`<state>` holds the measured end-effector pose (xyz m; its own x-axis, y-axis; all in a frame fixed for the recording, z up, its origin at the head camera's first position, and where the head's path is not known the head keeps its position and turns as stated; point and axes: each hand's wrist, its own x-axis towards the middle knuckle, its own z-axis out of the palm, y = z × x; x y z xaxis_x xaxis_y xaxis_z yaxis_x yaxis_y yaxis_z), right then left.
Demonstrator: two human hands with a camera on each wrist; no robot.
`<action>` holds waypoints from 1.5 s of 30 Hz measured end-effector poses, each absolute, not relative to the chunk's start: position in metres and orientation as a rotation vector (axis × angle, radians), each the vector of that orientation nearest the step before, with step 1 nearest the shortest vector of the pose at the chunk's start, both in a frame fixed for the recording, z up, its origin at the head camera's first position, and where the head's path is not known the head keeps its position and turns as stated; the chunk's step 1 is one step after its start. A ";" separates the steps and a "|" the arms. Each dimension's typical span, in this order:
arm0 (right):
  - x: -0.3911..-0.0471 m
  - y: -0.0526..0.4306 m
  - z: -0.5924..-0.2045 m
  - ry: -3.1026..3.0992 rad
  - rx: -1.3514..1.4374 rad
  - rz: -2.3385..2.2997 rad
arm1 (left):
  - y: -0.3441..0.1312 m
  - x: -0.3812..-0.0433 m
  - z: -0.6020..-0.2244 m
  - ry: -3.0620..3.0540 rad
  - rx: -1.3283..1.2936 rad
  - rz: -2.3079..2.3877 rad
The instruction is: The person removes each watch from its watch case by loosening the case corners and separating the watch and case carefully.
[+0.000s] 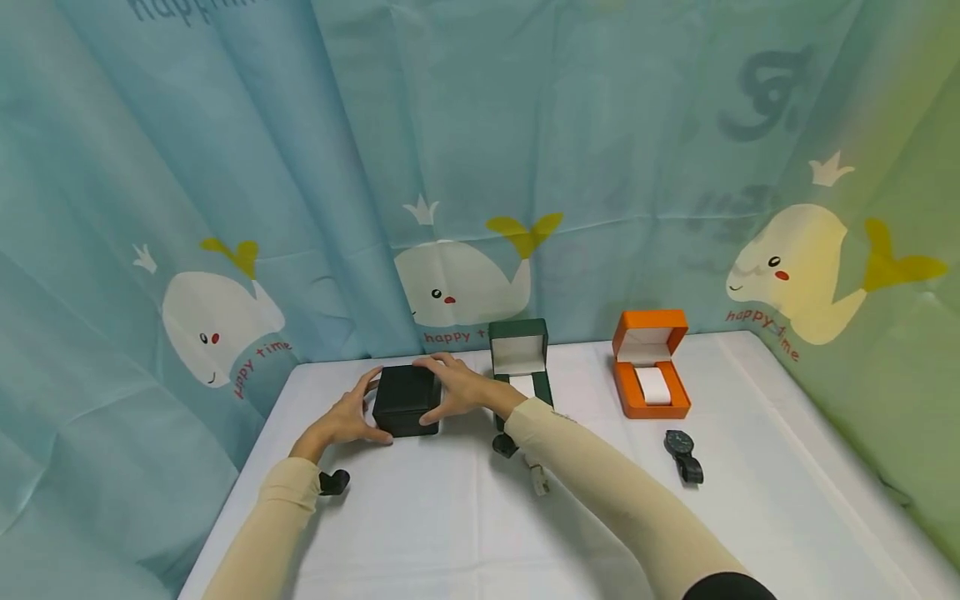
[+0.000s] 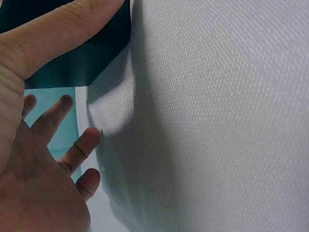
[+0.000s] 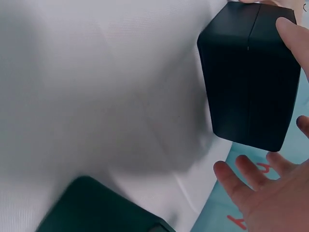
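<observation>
A closed black box with rounded edges stands on the white-covered table, between both hands. My left hand grips its left side, thumb along the front and index finger toward the back edge; the other fingers spread apart in the left wrist view. At the right side, my right hand holds it with the thumb on the lid's front and fingers behind the back edge. In the right wrist view, a seam runs down the side of the black box, and several right fingers fan out below.
Right of the black box, an open green box with a pale lining stands partly behind the right arm. An open orange box holds a white cushion. Before it lies a black watch. A small pale item shows beside the right sleeve.
</observation>
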<state>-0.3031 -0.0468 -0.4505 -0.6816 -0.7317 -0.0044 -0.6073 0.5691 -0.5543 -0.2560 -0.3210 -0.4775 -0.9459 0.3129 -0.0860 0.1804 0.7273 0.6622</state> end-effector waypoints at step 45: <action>-0.301 -0.054 -0.458 2.595 -1.001 -0.776 | -0.322 -0.265 -0.486 2.590 0.334 1.215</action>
<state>-0.3014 -0.0544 -0.4575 -0.7317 -0.6803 -0.0425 -0.5454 0.6217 -0.5622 -0.2647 -0.3225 -0.4857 -0.9397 0.3140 -0.1358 0.0962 0.6235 0.7759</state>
